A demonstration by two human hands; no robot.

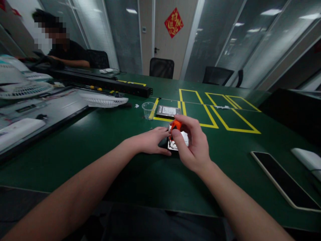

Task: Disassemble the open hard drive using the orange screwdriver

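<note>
1. The left hand (pixel 152 140) is at the left edge of the near hard drive (pixel 173 145); its thumb and fingers stand apart there, but whether they clamp it, I cannot tell
2. This drive lies directly below the fingers of the right hand (pixel 195 144), inward from the middle of the tabletop's (pixel 100 174) near edge; its long axis is unclear, because the hands cover it
3. The right thumb and fingers are clamped on an orange tool (pixel 176 125), roughly upright above the drive, its tip hidden
4. On the green surface, left to right: white grille (pixel 105 100), clear cup (pixel 148 113), second drive (pixel 168 111), yellow tape outlines (pixel 243 131), phone-like device (pixel 283 180) toward the near right corner
5. In the room, a person (pixel 69 50) sits far left, then comes a door (pixel 173 50) behind a chair (pixel 162 68)
</note>
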